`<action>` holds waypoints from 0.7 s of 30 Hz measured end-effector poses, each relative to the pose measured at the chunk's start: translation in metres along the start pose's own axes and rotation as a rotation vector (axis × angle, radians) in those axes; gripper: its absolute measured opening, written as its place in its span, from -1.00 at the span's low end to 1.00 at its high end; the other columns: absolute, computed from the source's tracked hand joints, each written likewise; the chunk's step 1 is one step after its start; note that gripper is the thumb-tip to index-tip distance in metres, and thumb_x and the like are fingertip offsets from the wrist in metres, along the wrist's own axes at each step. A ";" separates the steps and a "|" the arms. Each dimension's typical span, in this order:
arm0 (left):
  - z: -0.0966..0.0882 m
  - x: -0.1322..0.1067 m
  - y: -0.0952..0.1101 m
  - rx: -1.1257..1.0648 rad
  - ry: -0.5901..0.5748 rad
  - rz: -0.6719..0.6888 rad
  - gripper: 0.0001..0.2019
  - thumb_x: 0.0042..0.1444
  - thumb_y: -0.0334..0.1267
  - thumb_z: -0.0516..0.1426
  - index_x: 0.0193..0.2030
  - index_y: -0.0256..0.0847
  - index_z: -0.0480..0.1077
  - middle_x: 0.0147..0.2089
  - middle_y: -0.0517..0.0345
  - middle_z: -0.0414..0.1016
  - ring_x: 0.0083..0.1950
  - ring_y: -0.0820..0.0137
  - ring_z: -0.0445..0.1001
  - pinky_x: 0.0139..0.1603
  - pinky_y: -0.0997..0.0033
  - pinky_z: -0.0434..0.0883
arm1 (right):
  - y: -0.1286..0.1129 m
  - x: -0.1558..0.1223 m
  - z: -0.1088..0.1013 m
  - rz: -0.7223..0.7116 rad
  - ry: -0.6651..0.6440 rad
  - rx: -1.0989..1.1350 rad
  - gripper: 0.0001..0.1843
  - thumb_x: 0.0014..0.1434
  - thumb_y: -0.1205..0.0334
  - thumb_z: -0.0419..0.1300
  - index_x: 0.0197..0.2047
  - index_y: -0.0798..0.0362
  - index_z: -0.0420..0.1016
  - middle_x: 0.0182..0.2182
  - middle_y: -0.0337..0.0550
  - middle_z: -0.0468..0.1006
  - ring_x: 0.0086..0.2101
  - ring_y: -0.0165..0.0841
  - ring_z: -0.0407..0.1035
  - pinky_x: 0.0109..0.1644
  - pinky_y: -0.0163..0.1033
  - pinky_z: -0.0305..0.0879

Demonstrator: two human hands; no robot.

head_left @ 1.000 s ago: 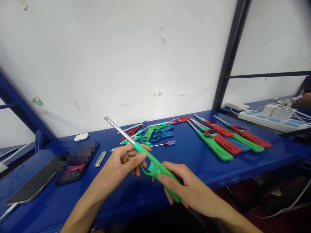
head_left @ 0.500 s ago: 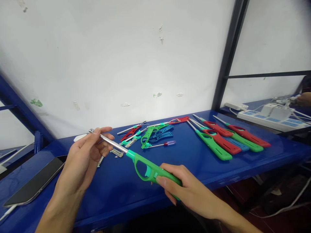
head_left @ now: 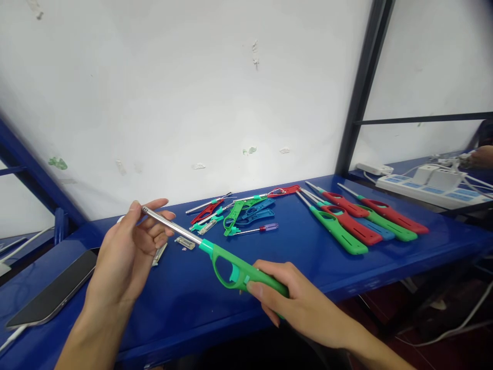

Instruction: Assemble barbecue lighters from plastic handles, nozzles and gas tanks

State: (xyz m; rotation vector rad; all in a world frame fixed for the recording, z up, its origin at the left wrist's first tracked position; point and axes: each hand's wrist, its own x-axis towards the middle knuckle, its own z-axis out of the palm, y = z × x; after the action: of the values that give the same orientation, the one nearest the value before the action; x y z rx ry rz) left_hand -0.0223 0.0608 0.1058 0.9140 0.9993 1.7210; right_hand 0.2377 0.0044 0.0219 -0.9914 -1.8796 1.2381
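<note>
My right hand [head_left: 298,303] is closed round the handle of a green long-nosed lighter [head_left: 234,267], held above the blue shelf [head_left: 185,293]. Its metal tube [head_left: 171,226] points up and to the left. My left hand [head_left: 129,252] is at the tube's tip, fingers loosely curled, the tip between thumb and forefinger. A row of red, green and blue lighters [head_left: 354,218] lies to the right. A heap of lighter parts [head_left: 239,210] lies behind, with a small screwdriver [head_left: 256,229] beside it.
A phone [head_left: 54,293] with a cable lies at the left. Small metal pieces [head_left: 185,242] rest near my left hand. White power strips [head_left: 427,190] sit on the neighbouring shelf, where another person's hand [head_left: 483,156] shows. A dark upright post [head_left: 360,92] divides the shelves.
My left hand slid from the lighter's collar out to the tube's tip. The lighter swung lower and further left. The phone nearer the middle is no longer in view.
</note>
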 end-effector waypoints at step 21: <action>-0.017 -0.003 0.005 -0.223 -0.232 -0.244 -0.67 0.35 -0.43 -0.14 -0.33 -0.30 0.38 -0.40 0.10 0.33 -0.64 0.54 0.31 -0.66 0.55 0.38 | 0.006 0.000 0.002 0.034 -0.004 0.054 -0.56 0.47 -0.17 0.10 -0.27 0.02 0.38 -0.45 -0.37 0.43 -0.40 -0.47 0.33 -0.29 -0.36 0.22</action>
State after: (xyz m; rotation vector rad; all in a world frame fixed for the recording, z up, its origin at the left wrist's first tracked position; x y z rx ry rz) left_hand -0.0379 0.0533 0.1029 0.7906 0.7171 1.4507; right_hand 0.2375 0.0052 0.0157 -0.9964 -1.8297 1.3053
